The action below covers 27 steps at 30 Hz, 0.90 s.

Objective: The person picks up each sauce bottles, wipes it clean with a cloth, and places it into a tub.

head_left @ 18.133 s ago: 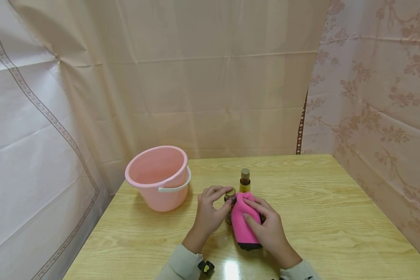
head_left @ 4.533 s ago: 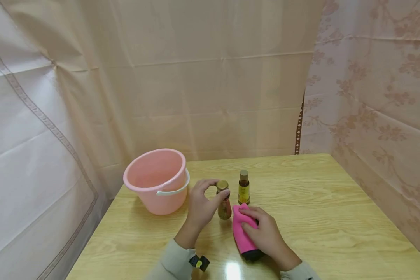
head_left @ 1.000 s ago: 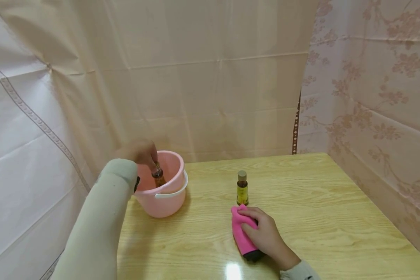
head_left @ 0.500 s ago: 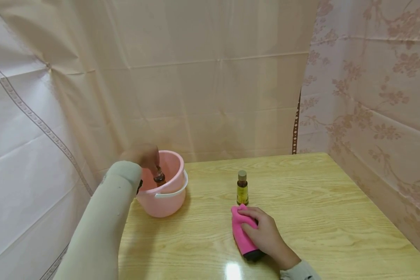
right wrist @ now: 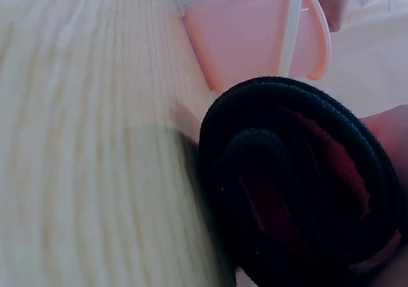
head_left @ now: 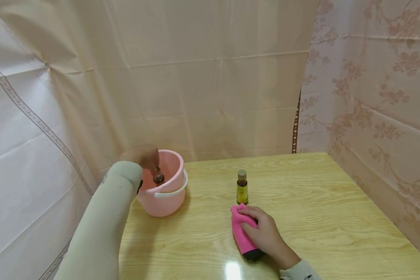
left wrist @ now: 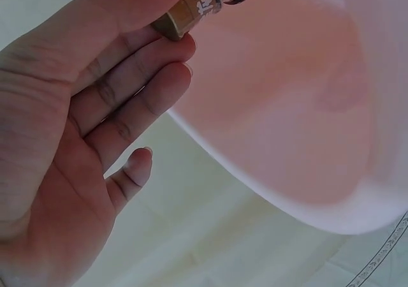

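My left hand (head_left: 145, 157) reaches over the rim of a pink plastic bucket (head_left: 162, 204). Thumb and fingertips pinch the gold cap (left wrist: 178, 19) of a small dark glass bottle (head_left: 159, 179), whose lower part is hidden behind the bucket wall. On the table my right hand (head_left: 265, 230) grips a soft pink cloth item (head_left: 241, 233) with a black hem. The right wrist view shows its black end (right wrist: 280, 92) folded over in layers. Just beyond the cloth, a second brown bottle (head_left: 242, 190) with a yellow label and gold cap stands upright.
The bucket's white handle (head_left: 171, 192) hangs down on its near right side. A wood-grain table (head_left: 301, 202) lies under everything. Pale curtains (head_left: 210, 97) enclose the back and both sides.
Since 4.5 seconds ago my left hand has carried the bottle from the table into the bucket. Over the last second the bottle sinks slightly lower. The right hand stays put with the cloth.
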Tool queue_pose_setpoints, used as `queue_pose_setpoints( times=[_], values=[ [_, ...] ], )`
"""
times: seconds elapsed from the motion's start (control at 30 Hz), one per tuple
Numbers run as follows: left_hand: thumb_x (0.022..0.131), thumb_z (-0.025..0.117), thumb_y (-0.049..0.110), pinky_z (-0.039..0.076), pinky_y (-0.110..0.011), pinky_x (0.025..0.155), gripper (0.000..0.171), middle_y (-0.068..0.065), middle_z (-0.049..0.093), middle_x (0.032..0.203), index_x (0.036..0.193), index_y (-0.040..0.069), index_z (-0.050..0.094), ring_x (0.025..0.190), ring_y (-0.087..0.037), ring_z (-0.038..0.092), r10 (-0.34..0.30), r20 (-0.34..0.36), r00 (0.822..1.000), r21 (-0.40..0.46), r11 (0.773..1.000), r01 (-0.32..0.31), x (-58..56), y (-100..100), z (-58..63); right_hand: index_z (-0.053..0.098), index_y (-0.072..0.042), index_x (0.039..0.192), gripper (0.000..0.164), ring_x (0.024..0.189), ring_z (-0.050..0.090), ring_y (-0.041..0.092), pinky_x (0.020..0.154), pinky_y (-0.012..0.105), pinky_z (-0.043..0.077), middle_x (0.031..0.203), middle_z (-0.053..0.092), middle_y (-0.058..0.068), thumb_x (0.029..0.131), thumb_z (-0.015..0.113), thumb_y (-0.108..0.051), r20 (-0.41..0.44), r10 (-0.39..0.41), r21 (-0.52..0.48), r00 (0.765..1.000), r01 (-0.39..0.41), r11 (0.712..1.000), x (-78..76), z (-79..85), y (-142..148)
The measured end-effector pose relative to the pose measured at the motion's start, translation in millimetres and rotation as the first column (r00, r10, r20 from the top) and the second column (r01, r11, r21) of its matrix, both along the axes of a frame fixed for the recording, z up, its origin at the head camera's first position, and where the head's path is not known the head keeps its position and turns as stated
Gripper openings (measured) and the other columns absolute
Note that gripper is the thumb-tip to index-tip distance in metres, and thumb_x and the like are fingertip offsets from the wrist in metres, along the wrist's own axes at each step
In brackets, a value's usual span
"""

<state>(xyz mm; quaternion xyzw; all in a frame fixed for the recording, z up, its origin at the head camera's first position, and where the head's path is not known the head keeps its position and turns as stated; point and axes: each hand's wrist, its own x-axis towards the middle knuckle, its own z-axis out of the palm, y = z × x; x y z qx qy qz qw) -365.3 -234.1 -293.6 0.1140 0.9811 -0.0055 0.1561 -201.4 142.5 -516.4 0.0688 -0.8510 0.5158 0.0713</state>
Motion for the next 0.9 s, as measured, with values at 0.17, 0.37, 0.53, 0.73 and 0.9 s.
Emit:
queue_pose_setpoints(
  times=[0.17,0.37,0.53,0.73,0.9],
  values=[
    [0.069,0.097,0.038,0.057,-0.035,0.072,0.030,0.002,0.075,0.091,0.084,0.019,0.080,0.083,-0.021,0.067,-0.016,-0.006,1.000,-0.007,1.000,0.016,-1.0,-1.4,-2.8,0.077,-0.030,0.120,0.036,0.133,0.058,0.019,0.103,0.039,0.051,0.136,0.066,-0.010,0.091,0.078,-0.011,0.002,-0.002,0.004,1.000,0.002,1.000,-0.2,-0.2,-0.2],
    [0.071,0.096,0.035,0.057,-0.035,0.073,0.029,0.001,0.074,0.093,0.087,0.018,0.079,0.084,-0.021,0.067,-0.025,-0.006,1.000,-0.016,1.000,0.025,-2.6,-1.9,-4.1,0.077,-0.029,0.120,0.035,0.135,0.057,0.020,0.106,0.042,0.049,0.136,0.066,-0.009,0.090,0.078,-0.010,-0.008,0.000,0.004,1.000,0.000,1.000,0.2,0.3,0.1],
    [0.072,0.096,0.035,0.056,-0.035,0.073,0.029,0.002,0.074,0.094,0.089,0.018,0.079,0.083,-0.020,0.067,-0.040,-0.005,0.999,-0.038,0.999,0.040,-4.7,-1.3,-5.8,0.077,-0.028,0.119,0.035,0.135,0.057,0.020,0.106,0.042,0.049,0.136,0.066,-0.008,0.090,0.078,-0.010,-0.008,-0.001,0.006,1.000,0.001,1.000,0.6,1.0,-0.1],
    [0.074,0.095,0.032,0.057,-0.034,0.074,0.028,0.001,0.074,0.095,0.091,0.016,0.079,0.083,-0.020,0.067,-0.051,-0.005,0.999,-0.047,0.998,0.051,-3.7,0.5,-6.2,0.078,-0.027,0.119,0.035,0.134,0.058,0.019,0.105,0.039,0.049,0.136,0.066,-0.008,0.089,0.079,-0.009,-0.003,-0.004,0.002,1.000,0.004,1.000,1.6,2.5,0.0],
    [0.075,0.094,0.029,0.056,-0.033,0.072,0.025,0.002,0.074,0.094,0.090,0.016,0.079,0.082,-0.019,0.066,-0.065,-0.012,0.998,-0.051,0.997,0.064,-1.6,2.7,-5.7,0.078,-0.027,0.119,0.035,0.135,0.057,0.019,0.106,0.041,0.049,0.137,0.066,-0.008,0.089,0.079,-0.009,-0.001,-0.003,0.001,1.000,0.003,1.000,1.8,2.6,0.1]
  ],
)
